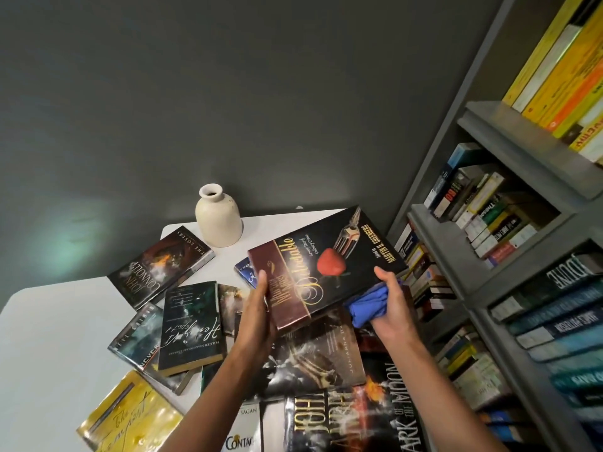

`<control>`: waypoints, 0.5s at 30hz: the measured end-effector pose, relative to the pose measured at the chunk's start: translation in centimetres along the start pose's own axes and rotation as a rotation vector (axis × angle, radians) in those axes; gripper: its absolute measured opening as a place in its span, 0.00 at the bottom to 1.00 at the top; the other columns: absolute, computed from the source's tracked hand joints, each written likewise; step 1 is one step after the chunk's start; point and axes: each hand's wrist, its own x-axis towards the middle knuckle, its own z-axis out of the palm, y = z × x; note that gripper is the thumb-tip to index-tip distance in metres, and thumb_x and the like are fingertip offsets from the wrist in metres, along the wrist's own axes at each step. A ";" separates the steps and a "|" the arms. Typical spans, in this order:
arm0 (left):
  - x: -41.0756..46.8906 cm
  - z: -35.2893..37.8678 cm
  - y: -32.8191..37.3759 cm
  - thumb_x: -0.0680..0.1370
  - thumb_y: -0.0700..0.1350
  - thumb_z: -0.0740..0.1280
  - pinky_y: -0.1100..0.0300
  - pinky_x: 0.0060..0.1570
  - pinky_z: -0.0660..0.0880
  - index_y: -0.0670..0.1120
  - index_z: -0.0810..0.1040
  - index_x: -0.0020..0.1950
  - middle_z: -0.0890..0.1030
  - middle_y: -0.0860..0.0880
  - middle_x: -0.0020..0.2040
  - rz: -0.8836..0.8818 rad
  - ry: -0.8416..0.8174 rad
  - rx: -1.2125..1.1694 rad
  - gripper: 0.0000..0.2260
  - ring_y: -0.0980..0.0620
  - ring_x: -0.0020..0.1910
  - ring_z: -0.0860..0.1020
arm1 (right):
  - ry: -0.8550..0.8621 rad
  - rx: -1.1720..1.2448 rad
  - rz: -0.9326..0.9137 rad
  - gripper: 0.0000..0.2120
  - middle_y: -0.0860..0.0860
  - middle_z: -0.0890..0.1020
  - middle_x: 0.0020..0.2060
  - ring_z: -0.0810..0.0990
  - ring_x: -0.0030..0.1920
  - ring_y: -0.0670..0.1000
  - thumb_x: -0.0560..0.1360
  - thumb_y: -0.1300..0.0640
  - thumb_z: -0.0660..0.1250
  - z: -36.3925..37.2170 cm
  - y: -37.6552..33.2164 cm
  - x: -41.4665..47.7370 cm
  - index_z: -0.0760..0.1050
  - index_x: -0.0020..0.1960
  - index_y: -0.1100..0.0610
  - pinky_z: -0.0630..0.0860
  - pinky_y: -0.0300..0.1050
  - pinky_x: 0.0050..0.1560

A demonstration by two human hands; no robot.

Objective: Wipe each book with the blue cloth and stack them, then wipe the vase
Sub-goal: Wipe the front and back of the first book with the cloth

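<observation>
A large black hardcover with a red rose on its cover (329, 265) is lifted above the table. My left hand (257, 311) grips its maroon spine edge. My right hand (390, 301) holds its lower right edge, thumb on the cover, with the bunched blue cloth (368, 303) gripped against the underside. A cream ceramic vase (218, 216) stands upright at the back of the white table (49, 337). Several other books lie scattered flat on the table, among them a dark John Connolly book (161, 265) and a dark green paperback (192, 324).
A grey bookshelf (509, 197) packed with books stands close on the right. A dark grey wall is behind the table. A yellow book (130, 415) lies at the near left; bare tabletop shows at the left.
</observation>
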 end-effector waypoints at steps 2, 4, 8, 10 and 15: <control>0.6 0.4 -0.3 0.83 0.51 0.59 0.56 0.32 0.81 0.39 0.74 0.64 0.84 0.39 0.52 -0.013 0.095 0.014 0.18 0.49 0.39 0.85 | -0.007 -0.076 0.012 0.13 0.53 0.84 0.36 0.83 0.37 0.51 0.76 0.58 0.63 -0.2 0.1 0.1 0.82 0.37 0.57 0.78 0.46 0.45; 1.1 0.2 -0.7 0.83 0.50 0.59 0.53 0.34 0.82 0.38 0.72 0.65 0.82 0.37 0.55 -0.005 0.158 0.006 0.18 0.48 0.39 0.85 | 0.031 -0.167 0.003 0.10 0.56 0.85 0.42 0.83 0.42 0.54 0.71 0.53 0.69 -0.5 0.1 0.3 0.79 0.47 0.60 0.77 0.50 0.50; 2.3 0.0 -0.8 0.82 0.53 0.61 0.48 0.41 0.81 0.38 0.71 0.62 0.82 0.36 0.53 0.082 0.245 0.069 0.19 0.41 0.45 0.84 | 0.317 -0.562 -0.143 0.21 0.55 0.81 0.46 0.81 0.46 0.54 0.73 0.41 0.68 -2.2 0.2 1.1 0.73 0.52 0.58 0.77 0.50 0.52; 3.0 0.3 -0.6 0.82 0.53 0.60 0.49 0.40 0.82 0.40 0.70 0.59 0.82 0.38 0.50 0.132 0.255 0.113 0.16 0.44 0.42 0.84 | 0.455 -0.709 -0.307 0.17 0.55 0.80 0.48 0.80 0.45 0.54 0.75 0.37 0.61 -2.1 0.4 0.8 0.71 0.51 0.51 0.77 0.52 0.49; 4.4 2.0 -0.9 0.83 0.51 0.59 0.59 0.33 0.81 0.41 0.68 0.58 0.82 0.42 0.45 0.219 0.254 0.204 0.13 0.54 0.34 0.84 | 0.040 -1.438 -0.808 0.09 0.48 0.77 0.49 0.72 0.33 0.40 0.76 0.52 0.67 2.3 2.9 -0.8 0.75 0.56 0.52 0.65 0.28 0.26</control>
